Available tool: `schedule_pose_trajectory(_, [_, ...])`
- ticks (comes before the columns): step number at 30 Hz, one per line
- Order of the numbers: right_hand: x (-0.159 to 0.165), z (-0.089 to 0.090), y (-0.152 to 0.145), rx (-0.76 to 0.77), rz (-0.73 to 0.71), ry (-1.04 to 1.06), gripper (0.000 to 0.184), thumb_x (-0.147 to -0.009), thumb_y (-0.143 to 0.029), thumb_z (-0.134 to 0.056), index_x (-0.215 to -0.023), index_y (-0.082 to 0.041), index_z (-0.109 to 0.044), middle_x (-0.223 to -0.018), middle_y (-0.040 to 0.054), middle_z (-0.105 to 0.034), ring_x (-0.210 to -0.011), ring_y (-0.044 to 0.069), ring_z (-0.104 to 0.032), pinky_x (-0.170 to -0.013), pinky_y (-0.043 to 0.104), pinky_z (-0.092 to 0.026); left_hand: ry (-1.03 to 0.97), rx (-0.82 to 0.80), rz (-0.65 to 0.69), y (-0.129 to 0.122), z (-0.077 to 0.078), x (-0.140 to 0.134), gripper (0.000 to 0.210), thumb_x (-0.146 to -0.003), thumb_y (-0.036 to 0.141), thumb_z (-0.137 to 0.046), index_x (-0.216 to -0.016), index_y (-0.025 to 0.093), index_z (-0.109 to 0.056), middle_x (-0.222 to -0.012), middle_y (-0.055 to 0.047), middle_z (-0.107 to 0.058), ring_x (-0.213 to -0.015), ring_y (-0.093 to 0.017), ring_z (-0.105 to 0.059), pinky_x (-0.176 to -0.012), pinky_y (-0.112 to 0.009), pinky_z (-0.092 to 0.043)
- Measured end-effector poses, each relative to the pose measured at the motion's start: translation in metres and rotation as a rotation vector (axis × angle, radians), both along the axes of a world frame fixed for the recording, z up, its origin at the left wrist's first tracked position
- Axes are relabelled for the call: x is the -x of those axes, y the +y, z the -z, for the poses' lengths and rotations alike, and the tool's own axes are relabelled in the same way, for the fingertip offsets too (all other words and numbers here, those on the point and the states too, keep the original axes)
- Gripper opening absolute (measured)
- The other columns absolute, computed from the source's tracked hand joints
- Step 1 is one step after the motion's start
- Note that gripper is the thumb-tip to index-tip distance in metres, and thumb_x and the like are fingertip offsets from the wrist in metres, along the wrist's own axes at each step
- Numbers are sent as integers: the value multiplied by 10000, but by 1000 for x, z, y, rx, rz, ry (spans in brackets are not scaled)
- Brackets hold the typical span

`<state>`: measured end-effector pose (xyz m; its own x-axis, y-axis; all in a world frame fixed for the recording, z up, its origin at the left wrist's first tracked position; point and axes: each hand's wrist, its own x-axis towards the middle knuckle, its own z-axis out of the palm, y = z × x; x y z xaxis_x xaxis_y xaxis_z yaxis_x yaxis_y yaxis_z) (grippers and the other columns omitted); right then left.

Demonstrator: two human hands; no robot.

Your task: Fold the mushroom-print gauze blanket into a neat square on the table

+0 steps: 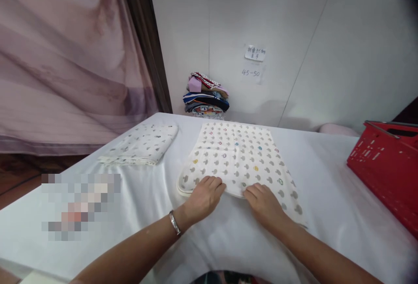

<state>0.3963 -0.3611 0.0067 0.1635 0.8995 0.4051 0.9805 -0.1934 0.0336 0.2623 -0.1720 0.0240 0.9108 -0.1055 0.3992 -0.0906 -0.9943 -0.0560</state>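
Note:
A cream cloth (241, 149) printed with grey mushroom shapes and a few coloured ones lies partly folded on the white-covered table (326, 179). Its near edge is pinched by my left hand (205, 197), left of centre, with the fingers curled over the hem. A short way to the right, my right hand (264, 205) grips the same edge, fingers closed over it. Between the two hands the edge lifts slightly. The cloth's right side trails past my right wrist. A second folded white cloth (143, 144) with small dark prints lies flat to the left, apart from both hands.
A red plastic basket (385, 166) stands at the table's right side. Against the wall behind is a stack of folded fabrics (207, 96). A pink curtain (72, 57) hangs at the left. A blurred-out patch (81, 205) covers something on the table's left.

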Motion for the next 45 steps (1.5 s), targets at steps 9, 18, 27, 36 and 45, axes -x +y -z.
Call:
schedule_pose_trajectory(9, [-4, -9, -3, 181, -48, 327, 222, -660, 24, -408, -684, -190, -463, -785, 7, -515, -743, 147, -463, -635, 271, -322, 105, 10, 62, -2, 7, 6, 186, -763, 17, -446, -822, 173, -528, -841, -37, -522, -800, -185, -474, -890, -409, -364])
schedule_pose_trajectory(18, [-4, -5, -4, 203, -86, 384, 210, -653, -16, -409, -753, -196, -446, -846, 18, -515, -781, 164, -448, -671, 287, -334, 121, 88, 57, 2, 20, 12, 177, -739, 58, -490, -851, 184, -543, -868, -28, -548, -849, -181, -481, -1033, -455, -266])
schedule_pose_trajectory(27, [8, 24, 5, 185, 25, 233, 189, -699, -22, -470, -736, -200, -522, -865, 35, -554, -802, 193, -463, -684, 323, -335, 115, 118, 8, -6, 46, 10, 139, -744, 58, -517, -798, 185, -537, -856, -24, -546, -827, -183, -474, -957, -432, -331])
schedule_pose_trajectory(36, [7, 6, 2, 140, 3, 251, 155, -725, -36, -461, -731, -189, -481, -858, 28, -535, -778, 171, -441, -650, 309, -306, -20, 180, 23, -12, 40, 2, 138, -787, 61, -488, -745, 189, -520, -783, -19, -529, -754, -185, -444, -764, -356, -358])
schedule_pose_trajectory(45, [6, -2, -4, 308, -72, 424, 137, -704, -89, -473, -785, -192, -510, -895, 38, -558, -791, 165, -498, -652, 271, -366, -53, 181, 30, -15, 47, 11, 145, -802, 96, -533, -691, 188, -512, -732, -14, -518, -713, -171, -430, -716, -334, -330])
